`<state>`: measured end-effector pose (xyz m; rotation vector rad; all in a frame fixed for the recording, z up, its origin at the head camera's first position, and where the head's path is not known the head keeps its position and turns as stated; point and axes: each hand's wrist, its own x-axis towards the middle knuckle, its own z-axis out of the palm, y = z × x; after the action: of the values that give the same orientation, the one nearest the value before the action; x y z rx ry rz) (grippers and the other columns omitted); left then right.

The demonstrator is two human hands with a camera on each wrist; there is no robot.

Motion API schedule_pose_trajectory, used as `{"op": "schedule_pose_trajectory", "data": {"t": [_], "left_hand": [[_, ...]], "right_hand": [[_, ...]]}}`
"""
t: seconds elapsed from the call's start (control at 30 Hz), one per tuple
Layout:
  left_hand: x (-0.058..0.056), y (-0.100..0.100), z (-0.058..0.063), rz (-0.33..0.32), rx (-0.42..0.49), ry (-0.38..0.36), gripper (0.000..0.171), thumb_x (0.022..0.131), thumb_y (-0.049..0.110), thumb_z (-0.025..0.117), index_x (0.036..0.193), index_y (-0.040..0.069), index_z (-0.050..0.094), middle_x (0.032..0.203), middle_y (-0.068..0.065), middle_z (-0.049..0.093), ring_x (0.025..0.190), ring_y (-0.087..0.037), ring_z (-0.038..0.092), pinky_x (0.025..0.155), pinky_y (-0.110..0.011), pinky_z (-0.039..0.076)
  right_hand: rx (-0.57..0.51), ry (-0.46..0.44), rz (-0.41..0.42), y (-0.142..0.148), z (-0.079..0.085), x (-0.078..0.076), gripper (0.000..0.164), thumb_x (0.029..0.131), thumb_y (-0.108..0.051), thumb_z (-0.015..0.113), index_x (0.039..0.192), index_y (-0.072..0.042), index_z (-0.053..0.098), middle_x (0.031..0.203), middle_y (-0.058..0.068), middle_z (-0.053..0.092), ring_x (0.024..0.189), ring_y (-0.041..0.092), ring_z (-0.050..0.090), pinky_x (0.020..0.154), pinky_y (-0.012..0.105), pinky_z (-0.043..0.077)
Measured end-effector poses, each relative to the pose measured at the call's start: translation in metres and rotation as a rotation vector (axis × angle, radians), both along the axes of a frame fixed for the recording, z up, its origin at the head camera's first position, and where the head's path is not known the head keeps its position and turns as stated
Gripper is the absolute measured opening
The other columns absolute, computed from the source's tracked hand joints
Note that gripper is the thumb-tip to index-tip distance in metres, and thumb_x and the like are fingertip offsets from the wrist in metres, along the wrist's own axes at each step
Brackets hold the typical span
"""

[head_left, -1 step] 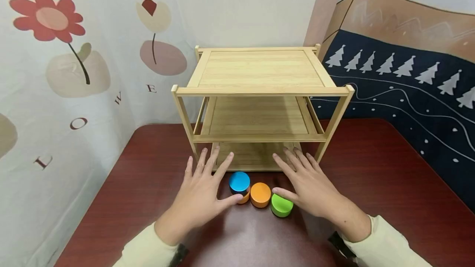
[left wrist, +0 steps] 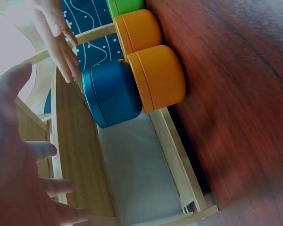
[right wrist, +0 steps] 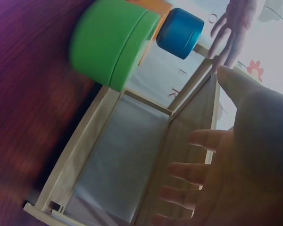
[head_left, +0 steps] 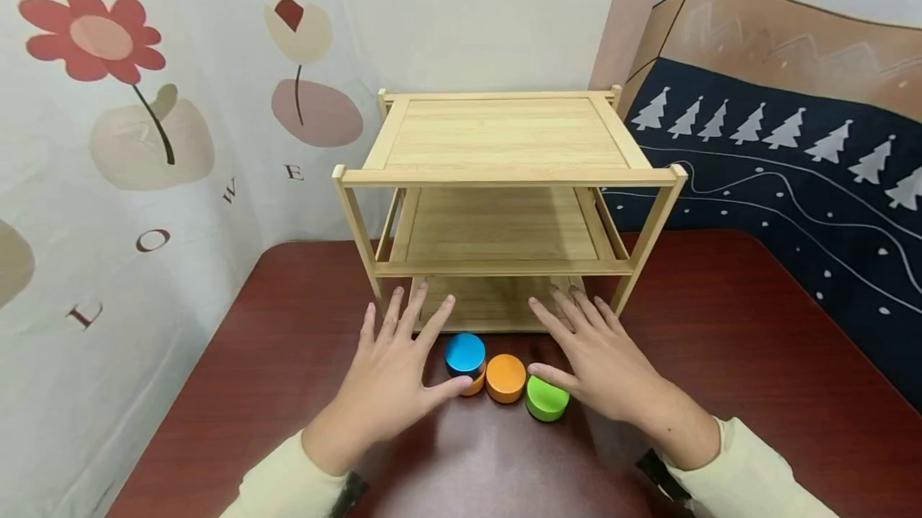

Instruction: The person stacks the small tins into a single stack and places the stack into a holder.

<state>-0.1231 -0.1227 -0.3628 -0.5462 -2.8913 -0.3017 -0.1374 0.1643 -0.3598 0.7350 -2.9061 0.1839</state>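
My left hand [head_left: 389, 382] is held palm down with its fingers spread, its thumb tip overlapping the lower orange tin [head_left: 476, 385] in the head view. On that tin stands a round blue tin [head_left: 465, 352]. A second orange tin [head_left: 505, 379] stands beside the stack, and a green tin [head_left: 547, 399] stands to its right. Fingers spread too, my right hand [head_left: 608, 370] is over the table, its thumb by the green tin's lid. Neither hand holds anything. In the left wrist view the blue tin [left wrist: 114, 94] sits squarely on the orange one [left wrist: 160, 77].
Behind the tins stands a three-level wooden shelf rack [head_left: 504, 178], its lowest board [head_left: 497, 306] just past my fingertips. The dark red table [head_left: 720, 326] carries everything. Printed cloths hang behind, with flowers [head_left: 101, 36] on the left and trees [head_left: 763, 130] on the right.
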Motion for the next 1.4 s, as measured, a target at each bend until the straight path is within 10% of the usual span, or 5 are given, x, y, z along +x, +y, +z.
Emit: {"op": "schedule_pose_trajectory", "data": {"t": [0.6, 0.93, 1.13, 1.4], "left_hand": [[-0.013, 0.007, 0.0, -0.006, -0.017, 0.076, 0.09, 0.085, 0.077, 0.055, 0.158, 0.033, 0.027, 0.162, -0.009, 0.031, 0.148, -0.038, 0.032, 0.117, -0.066, 0.02], [-0.019, -0.001, -0.022, 0.022, 0.38, 0.146, 0.039, 0.097, 0.045, 0.06, 0.128, 0.022, 0.06, 0.117, 0.002, 0.065, 0.106, -0.019, 0.064, 0.089, -0.047, 0.051], [-0.02, -0.007, -0.032, 0.031, 0.398, 0.035, 0.044, 0.094, 0.048, 0.063, 0.129, 0.021, 0.06, 0.102, 0.004, 0.062, 0.069, -0.002, 0.05, 0.065, -0.029, 0.043], [-0.023, -0.007, -0.034, 0.012, 0.264, -0.175, 0.08, 0.077, 0.074, 0.068, 0.139, 0.027, 0.049, 0.1, 0.009, 0.061, 0.067, -0.003, 0.051, 0.067, -0.031, 0.044]], "right_hand": [[-0.012, 0.027, 0.026, -0.003, 0.002, -0.004, 0.078, 0.092, -0.062, 0.06, 0.155, -0.024, 0.036, 0.159, 0.016, 0.036, 0.145, 0.041, 0.034, 0.115, 0.064, 0.027], [-0.189, 0.028, 0.029, -0.015, -0.002, -0.005, 0.059, 0.092, -0.044, 0.069, 0.145, -0.025, 0.052, 0.142, 0.008, 0.055, 0.128, 0.031, 0.054, 0.103, 0.058, 0.044], [-0.299, 0.068, 0.06, -0.016, -0.009, -0.001, 0.048, 0.092, -0.037, 0.072, 0.136, -0.022, 0.061, 0.135, 0.001, 0.06, 0.126, 0.023, 0.056, 0.107, 0.053, 0.043], [-0.328, 0.093, 0.101, -0.015, -0.012, -0.004, 0.046, 0.09, -0.035, 0.075, 0.134, -0.025, 0.062, 0.134, -0.001, 0.061, 0.123, 0.019, 0.057, 0.099, 0.047, 0.05]]}}
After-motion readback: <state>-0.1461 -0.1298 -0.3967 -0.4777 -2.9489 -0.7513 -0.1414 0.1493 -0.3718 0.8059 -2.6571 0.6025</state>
